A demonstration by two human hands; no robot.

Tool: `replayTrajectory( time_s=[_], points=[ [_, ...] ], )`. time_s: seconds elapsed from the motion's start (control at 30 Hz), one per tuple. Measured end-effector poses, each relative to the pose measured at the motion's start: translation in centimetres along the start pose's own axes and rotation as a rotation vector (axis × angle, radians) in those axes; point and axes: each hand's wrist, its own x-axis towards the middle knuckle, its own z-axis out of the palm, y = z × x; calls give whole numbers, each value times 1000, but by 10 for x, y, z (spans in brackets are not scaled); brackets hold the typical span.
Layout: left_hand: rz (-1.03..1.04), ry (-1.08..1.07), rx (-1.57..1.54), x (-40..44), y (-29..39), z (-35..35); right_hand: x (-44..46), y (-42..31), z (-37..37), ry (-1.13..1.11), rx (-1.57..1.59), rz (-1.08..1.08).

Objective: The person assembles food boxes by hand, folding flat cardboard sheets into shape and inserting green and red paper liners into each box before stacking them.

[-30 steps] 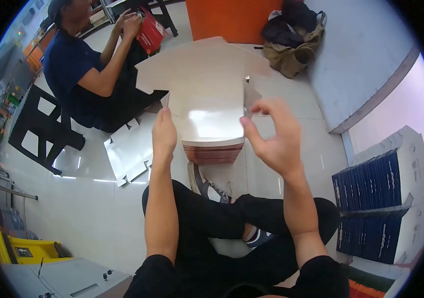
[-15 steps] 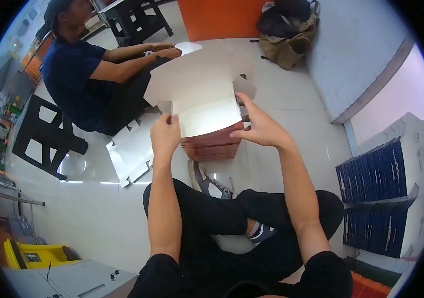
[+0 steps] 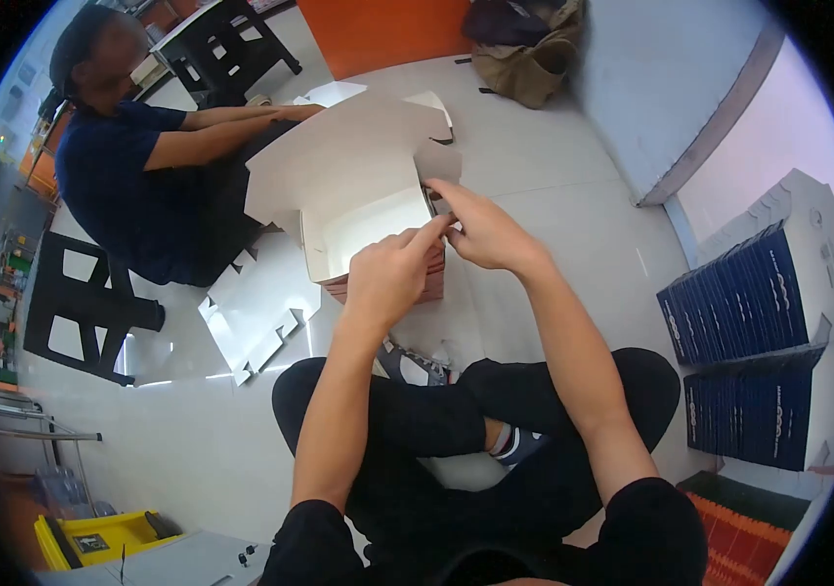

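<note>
The left hand (image 3: pixel 384 273) is lying over the front of an open cardboard box (image 3: pixel 363 219), and its fingertips are pointing to the right front corner. These fingers are standing close together; whether they are pinching the cardboard, I cannot tell, because the hand itself is covering this place. The right hand (image 3: pixel 487 230) is meeting them from the other side, with its forefinger resting at the right wall and its thumb lying near the left fingertips. It is being only narrowly open, but its hidden fingers are not letting me tell if it is gripping. Probably both hands are gathering at one corner because thin cardboard is needing support from two sides.

The box is sitting in front of the person, on a reddish stack (image 3: pixel 433 283), which is perhaps serving as a low desk and raising the work to easy reach. Its large lid (image 3: pixel 329 156) is leaning away from the person, so the opening is being left free, and a side flap (image 3: pixel 439 161) is standing outward beyond the right hand. The person's crossed legs (image 3: pixel 387 420) are leaving room for the arms. On the floor (image 3: pixel 192 439), a flat white sheet (image 3: pixel 260 311) is lying between the box and a stool (image 3: pixel 89 303), while dark blue stacks (image 3: pixel 737 298) are standing at the right, seemingly in order.
</note>
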Motion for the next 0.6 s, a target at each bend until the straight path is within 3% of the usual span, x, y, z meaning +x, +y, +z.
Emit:
replayTrajectory(
  time_s=[0.07, 0.13, 0.37, 0.5, 0.6],
  points=[
    [6, -31, 55, 1, -2, 3, 5, 13, 13, 186, 9, -85],
    [6, 65, 62, -1, -1, -3, 9, 15, 16, 203, 55, -91],
    [-84, 16, 72, -5, 2, -12, 10, 13, 26, 217, 167, -153],
    [-83, 22, 96, -3, 2, -12, 7, 5, 32, 224, 258, -81],
    [-109, 1, 130, -2, 5, -12, 9, 16, 45, 417, 116, -98]
  ],
)
